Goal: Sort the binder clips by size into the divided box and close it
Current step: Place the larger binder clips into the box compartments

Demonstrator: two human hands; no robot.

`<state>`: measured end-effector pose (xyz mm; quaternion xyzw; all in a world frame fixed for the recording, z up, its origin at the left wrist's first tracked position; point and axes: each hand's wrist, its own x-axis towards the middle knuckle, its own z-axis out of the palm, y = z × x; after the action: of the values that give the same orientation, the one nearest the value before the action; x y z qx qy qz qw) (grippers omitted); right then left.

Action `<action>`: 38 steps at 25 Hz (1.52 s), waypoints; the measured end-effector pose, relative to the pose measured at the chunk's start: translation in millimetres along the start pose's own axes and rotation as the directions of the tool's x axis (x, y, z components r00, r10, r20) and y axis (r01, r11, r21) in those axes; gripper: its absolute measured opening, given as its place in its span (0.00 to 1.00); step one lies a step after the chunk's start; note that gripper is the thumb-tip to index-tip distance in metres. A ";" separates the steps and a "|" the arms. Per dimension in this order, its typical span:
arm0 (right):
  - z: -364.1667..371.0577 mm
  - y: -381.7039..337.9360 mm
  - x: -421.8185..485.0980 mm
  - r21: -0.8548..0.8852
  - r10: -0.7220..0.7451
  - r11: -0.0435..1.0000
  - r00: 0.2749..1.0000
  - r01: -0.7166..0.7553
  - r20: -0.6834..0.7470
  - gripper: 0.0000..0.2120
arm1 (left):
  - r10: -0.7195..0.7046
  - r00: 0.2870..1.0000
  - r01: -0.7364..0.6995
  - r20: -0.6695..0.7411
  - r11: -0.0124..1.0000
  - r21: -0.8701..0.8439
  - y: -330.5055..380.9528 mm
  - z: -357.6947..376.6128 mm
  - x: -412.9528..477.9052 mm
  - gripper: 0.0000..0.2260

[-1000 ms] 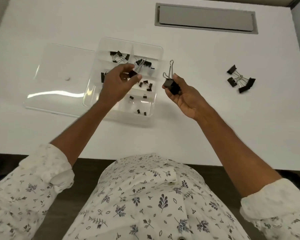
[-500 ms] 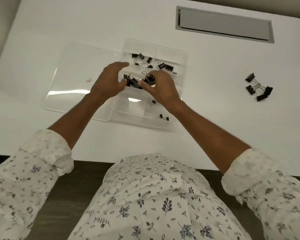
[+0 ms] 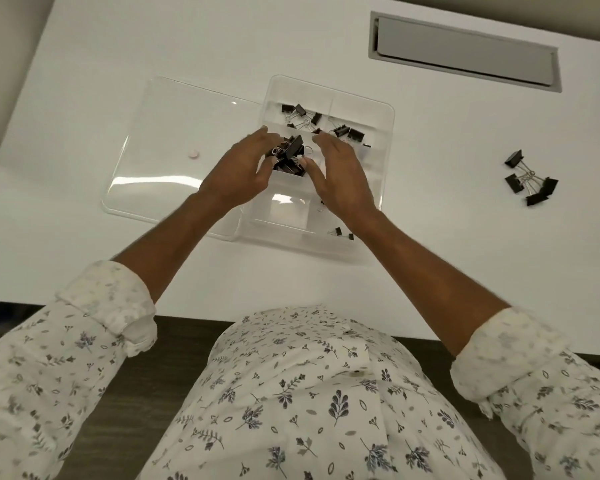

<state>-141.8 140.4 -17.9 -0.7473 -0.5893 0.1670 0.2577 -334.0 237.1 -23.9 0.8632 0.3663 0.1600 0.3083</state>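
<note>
A clear divided box [image 3: 389, 133] lies on the white table, its lid [image 3: 181, 150] folded open to the left. A pile of large black binder clips [image 3: 291, 154] sits in the middle-left compartment. My left hand [image 3: 238, 169] and my right hand [image 3: 340, 176] flank that pile with fingers spread and loose, the thumbs right at its edge. Medium clips [image 3: 300, 114] fill the back-left compartment, and more clips [image 3: 350, 133] lie in the back-right one. Small clips [image 3: 340, 233] show at the front right. Several large clips [image 3: 530, 181] lie loose on the table to the right.
A grey cable hatch [image 3: 465, 53] is set into the table at the back right. A small pink dot [image 3: 192, 153] sits on the lid. The table's front edge runs just in front of my body.
Both hands carried their large clips over the box and let them go into the middle-left compartment. Their fingers have since spread apart. The camera view shifted left.
</note>
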 end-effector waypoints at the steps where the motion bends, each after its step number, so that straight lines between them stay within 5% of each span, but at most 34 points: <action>1: -1.1 4.2 -4.1 0.002 -0.001 1.000 1.000 0.001 -0.016 0.24 | 0.011 1.000 -0.011 0.008 1.000 0.008 2.3 1.1 0.7 0.18; 11: -31.9 50.5 -56.1 -0.016 0.033 0.999 0.988 -0.036 -0.153 0.20 | -0.031 0.986 0.012 0.161 0.993 0.118 42.2 26.5 17.1 0.20; 19: -50.8 94.4 -76.8 -0.007 0.045 0.999 0.979 -0.048 -0.196 0.19 | -0.004 0.998 0.016 -0.059 0.977 0.211 64.5 28.7 18.6 0.21; 23: -60.2 116.3 -84.1 -0.026 0.002 1.000 0.979 -0.007 -0.203 0.19 | 0.055 0.991 -0.041 -0.122 0.992 0.121 91.1 48.0 19.5 0.17; 31: -128.4 209.2 -119.2 -0.075 0.011 0.997 0.971 -0.030 -0.239 0.22 | 0.182 0.982 -0.176 -0.043 0.977 0.121 203.6 164.8 48.8 0.20; 38: -187.0 309.7 -141.4 -0.128 0.108 0.981 0.957 -0.146 -0.270 0.22 | 0.226 0.959 -0.245 0.174 0.965 0.097 274.8 246.9 83.6 0.23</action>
<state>172.4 -85.0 -54.1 -0.8160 -0.5115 0.0395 0.2664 -6.5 46.9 -28.5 0.9275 0.2436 0.1032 0.2641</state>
